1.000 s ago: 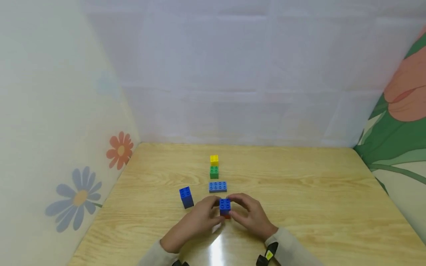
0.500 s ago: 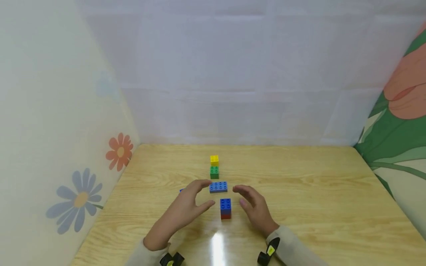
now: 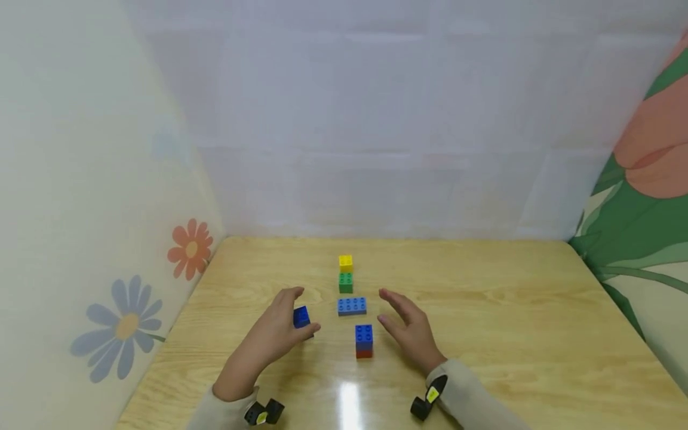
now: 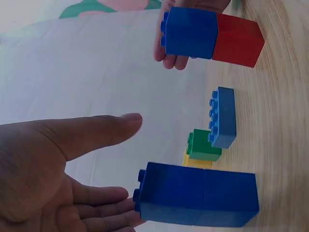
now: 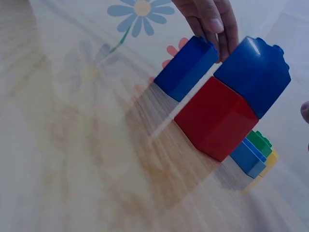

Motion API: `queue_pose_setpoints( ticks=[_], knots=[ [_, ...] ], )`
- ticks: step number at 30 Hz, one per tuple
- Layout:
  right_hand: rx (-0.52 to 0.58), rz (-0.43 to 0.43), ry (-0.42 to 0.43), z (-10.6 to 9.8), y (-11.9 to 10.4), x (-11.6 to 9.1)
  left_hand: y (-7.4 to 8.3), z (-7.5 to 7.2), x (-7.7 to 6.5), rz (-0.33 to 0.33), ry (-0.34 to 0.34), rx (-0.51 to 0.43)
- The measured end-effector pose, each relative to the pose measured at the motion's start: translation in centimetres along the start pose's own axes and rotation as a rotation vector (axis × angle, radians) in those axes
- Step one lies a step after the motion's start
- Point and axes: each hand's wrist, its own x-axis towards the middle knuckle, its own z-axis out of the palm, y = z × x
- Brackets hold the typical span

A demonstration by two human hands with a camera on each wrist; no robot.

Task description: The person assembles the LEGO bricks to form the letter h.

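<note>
My left hand (image 3: 274,328) reaches around a stack of two dark blue bricks (image 4: 203,195), thumb and fingers spread on either side of it. In the left wrist view the thumb is apart from the stack, and the fingertips overlap its studded top. To the right stands another stack, a blue brick (image 3: 364,336) on top of a red brick (image 5: 217,118). My right hand (image 3: 411,331) is beside that stack with relaxed fingers and holds nothing. Behind the stacks lies a flat, lighter blue brick (image 3: 352,306) with two rows of studs.
Farther back on the wooden table (image 3: 484,298) are a green brick (image 3: 346,282) and a yellow brick (image 3: 346,263), one behind the other. A white sheet (image 3: 376,119) hangs at the back edge, and a flower-patterned wall (image 3: 80,209) borders the left side.
Both hands have let go of the blue-and-red stack, which now stands alone. The left hand has moved left to the dark blue stack; the right hand has drawn slightly away to the right.
</note>
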Motion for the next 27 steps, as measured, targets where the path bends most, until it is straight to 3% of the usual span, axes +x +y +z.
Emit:
queue_pose_setpoints(
  ticks=[4,9,13,17,27],
  knots=[
    [-0.06,-0.011,0.027,0.2,2.0,0.6,-0.5,-0.1,0.0,-0.029,-0.008,0.039],
    [-0.156,0.076,-0.028,0.2,4.3,1.2,-1.2,-0.3,0.1,-0.033,-0.037,0.064],
    [-0.3,0.132,-0.175,0.6,4.2,1.7,-1.5,-0.4,0.1,-0.074,-0.069,0.12],
    [-0.348,0.136,-0.287,0.8,4.0,1.9,-1.5,-0.4,0.2,-0.101,-0.101,0.171],
    [-0.376,0.23,-0.286,1.3,4.0,2.4,-1.8,-0.4,0.4,-0.098,-0.125,0.109]
  ],
)
